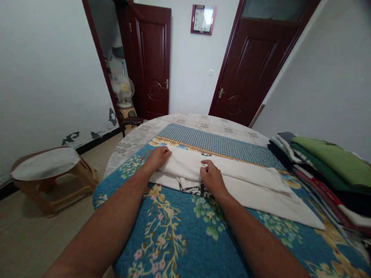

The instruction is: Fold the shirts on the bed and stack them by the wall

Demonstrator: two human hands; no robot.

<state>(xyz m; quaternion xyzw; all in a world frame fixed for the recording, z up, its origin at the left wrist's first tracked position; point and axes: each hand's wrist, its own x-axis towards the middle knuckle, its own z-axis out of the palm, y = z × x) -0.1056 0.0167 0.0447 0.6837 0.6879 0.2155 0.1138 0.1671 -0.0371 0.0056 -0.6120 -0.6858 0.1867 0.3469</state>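
A white T-shirt [249,173] with a black print lies folded into a long strip across a blue floral quilted cloth [185,227]. My left hand [160,157] is closed on the far left end of the shirt, its fingers curled in a pinch. Nearer the middle of the strip, my right hand [212,177] pinches the fabric between thumb and fingers. Between the two hands the white cloth is bunched into a loose fold, and part of the black print shows below it at the near edge. The right end of the shirt lies flat.
A stack of folded clothes [327,166], green on top, stands at the table's right side. The round table [185,119] has a patterned white cover. To the left on the floor is a stool [55,173]. Two dark red doors and a fan [123,88] are behind.
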